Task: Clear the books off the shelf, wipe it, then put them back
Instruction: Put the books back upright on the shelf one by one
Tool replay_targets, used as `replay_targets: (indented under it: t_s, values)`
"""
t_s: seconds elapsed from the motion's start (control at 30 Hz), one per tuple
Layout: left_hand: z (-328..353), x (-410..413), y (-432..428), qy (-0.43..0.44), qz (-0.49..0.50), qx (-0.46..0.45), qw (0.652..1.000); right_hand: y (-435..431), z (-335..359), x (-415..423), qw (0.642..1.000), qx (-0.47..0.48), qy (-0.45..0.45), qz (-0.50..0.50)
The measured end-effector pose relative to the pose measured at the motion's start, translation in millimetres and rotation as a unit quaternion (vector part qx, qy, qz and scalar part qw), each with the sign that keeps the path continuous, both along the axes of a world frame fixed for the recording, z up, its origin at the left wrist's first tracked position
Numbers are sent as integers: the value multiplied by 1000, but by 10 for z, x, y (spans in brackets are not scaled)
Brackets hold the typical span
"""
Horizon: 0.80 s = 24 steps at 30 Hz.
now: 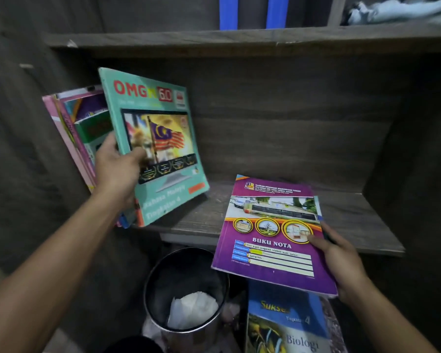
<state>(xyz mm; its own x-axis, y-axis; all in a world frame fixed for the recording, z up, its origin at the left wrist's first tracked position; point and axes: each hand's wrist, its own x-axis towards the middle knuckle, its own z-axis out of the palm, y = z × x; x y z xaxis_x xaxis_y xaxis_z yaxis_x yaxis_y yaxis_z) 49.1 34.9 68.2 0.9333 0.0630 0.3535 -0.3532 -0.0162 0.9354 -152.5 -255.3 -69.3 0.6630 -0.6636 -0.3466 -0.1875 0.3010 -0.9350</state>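
A teal book (pixel 163 138) titled OMG 6.0 stands tilted at the left end of the dark wooden shelf (pixel 346 215). My left hand (pixel 117 166) grips its spine edge, thumb on the cover. Behind it several pink and green books (pixel 74 126) lean against the left wall. My right hand (pixel 339 261) holds a purple notebook (pixel 273 240) marked BUKU NOTA by its right edge, with another thin book under it. The notebook lies half over the shelf's front edge.
Below the shelf stands a round metal bin (pixel 186 291) with white paper inside. A blue Biologi book (pixel 288 322) lies at the lower right. The upper shelf holds two blue binders (pixel 228 11) and a pale cloth (pixel 402 8).
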Motion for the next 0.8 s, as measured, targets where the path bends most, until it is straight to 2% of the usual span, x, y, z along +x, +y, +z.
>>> replay_targets:
  t_s: [0.13, 0.23, 0.37, 0.43, 0.53, 0.6, 0.67, 0.8]
  values:
    - [-312, 228, -76, -52, 97, -2, 994, 9, 18, 13, 1000, -7, 10, 0]
    - [-523, 331, -122, -24, 151, -38, 988, 7, 17, 9, 1000, -16, 18, 2]
    - [-749, 417, -52, 8, 172, -50, 984, -3, 22, -15, 999, -30, 18, 5]
    - [-784, 449, 17, 10, 184, 14, 983, -2, 21, -16, 999, -31, 16, 4]
    - [-747, 466, 168, 37, 186, 174, 966, 17, 33, -22, 999, -32, 18, 4]
    - [-640, 407, 269, 88, 161, 317, 931, 29, 45, -28, 999, -33, 16, 6]
    - [-566, 345, 362, 102, 141, 410, 895, 27, 45, -23, 999, -30, 17, 4]
    - [-642, 277, 430, 57, 191, 386, 901, 29, 53, -21, 999, -25, 19, 9]
